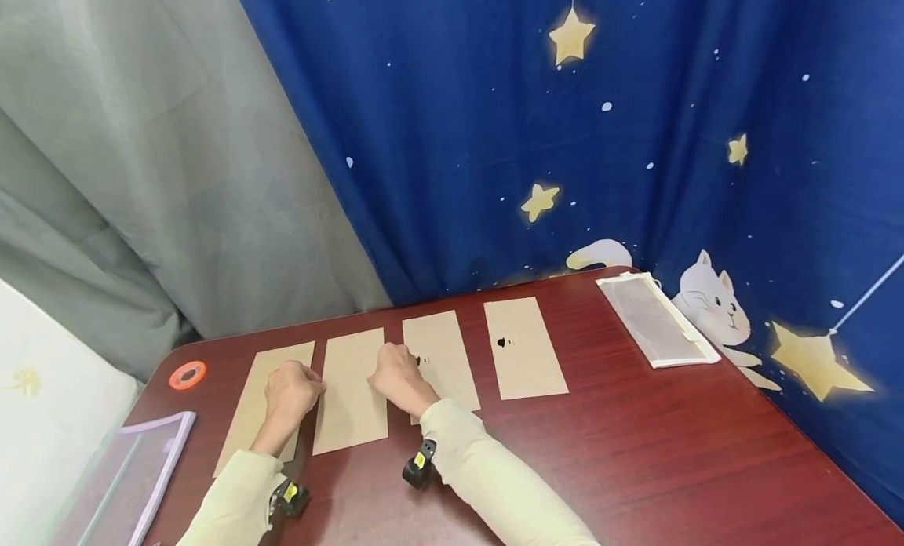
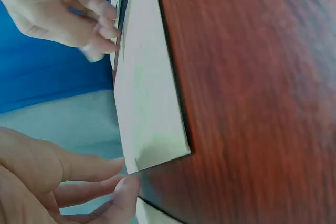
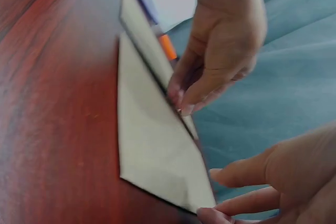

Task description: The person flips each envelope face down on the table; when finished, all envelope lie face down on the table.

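Observation:
Flat tan paper pieces lie in a row on the table. In the head view the second from the left, a plain tan paper piece (image 1: 351,405), lies between the hands. My left hand (image 1: 293,391) pinches its left edge with thumb and fingertips. At its right edge my right hand (image 1: 401,376) holds on with curled fingers. In the left wrist view the left fingertips (image 2: 123,171) meet at the paper's corner. The right wrist view shows the right fingertips (image 3: 214,214) against the opposite edge. Part of a printed tan piece (image 1: 445,358) hides behind the right hand.
A plain tan piece (image 1: 247,397) lies far left, and another with a small black print (image 1: 526,358) lies right. An orange tape roll (image 1: 187,375) sits at the left. A clear, lilac-edged pouch (image 1: 151,467) lies in front of it. A white-framed mesh pouch (image 1: 653,318) lies at the back right.

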`<state>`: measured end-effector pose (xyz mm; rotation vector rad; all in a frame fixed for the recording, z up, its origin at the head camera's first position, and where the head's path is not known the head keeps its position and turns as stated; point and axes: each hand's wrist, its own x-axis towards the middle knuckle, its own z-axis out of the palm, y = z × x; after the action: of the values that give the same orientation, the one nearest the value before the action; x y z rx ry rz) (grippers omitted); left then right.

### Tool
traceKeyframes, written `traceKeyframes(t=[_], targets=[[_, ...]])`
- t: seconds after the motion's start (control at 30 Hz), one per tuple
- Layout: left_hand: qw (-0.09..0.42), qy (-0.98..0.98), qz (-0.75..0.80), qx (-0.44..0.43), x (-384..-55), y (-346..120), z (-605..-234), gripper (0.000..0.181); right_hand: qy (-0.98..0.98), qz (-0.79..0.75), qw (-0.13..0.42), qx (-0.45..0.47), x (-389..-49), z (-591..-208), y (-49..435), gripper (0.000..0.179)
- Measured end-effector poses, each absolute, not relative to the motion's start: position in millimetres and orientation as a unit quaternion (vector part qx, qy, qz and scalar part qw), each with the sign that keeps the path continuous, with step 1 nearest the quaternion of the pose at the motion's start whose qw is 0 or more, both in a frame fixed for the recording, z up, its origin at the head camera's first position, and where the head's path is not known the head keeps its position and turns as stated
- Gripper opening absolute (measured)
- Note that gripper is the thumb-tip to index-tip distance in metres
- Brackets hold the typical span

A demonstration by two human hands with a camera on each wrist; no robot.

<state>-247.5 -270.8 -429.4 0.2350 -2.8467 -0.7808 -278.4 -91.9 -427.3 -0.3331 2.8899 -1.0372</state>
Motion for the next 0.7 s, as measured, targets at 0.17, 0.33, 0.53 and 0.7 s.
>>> traceKeyframes(t=[0.17,0.33,0.53,0.7], targets=[[0.078,-0.949,-0.285,0.107,-243,-259,-424,0.027,0.926,-0.361,0.025,-0.110,-276,-411,-78,0.049],[0.029,-0.897,-0.426,0.111,-245,-236,-414,0.032,0.909,-0.399,0.016,-0.119,-282,-396,-52,0.024],[-0.057,-0.774,-0.621,0.110,-255,-210,-411,0.037,0.846,-0.522,0.072,-0.083,-299,-404,-6,0.030],[-0.102,-0.741,-0.656,0.102,-259,-196,-418,0.041,0.767,-0.625,0.138,-0.041,-311,-418,33,0.046]])
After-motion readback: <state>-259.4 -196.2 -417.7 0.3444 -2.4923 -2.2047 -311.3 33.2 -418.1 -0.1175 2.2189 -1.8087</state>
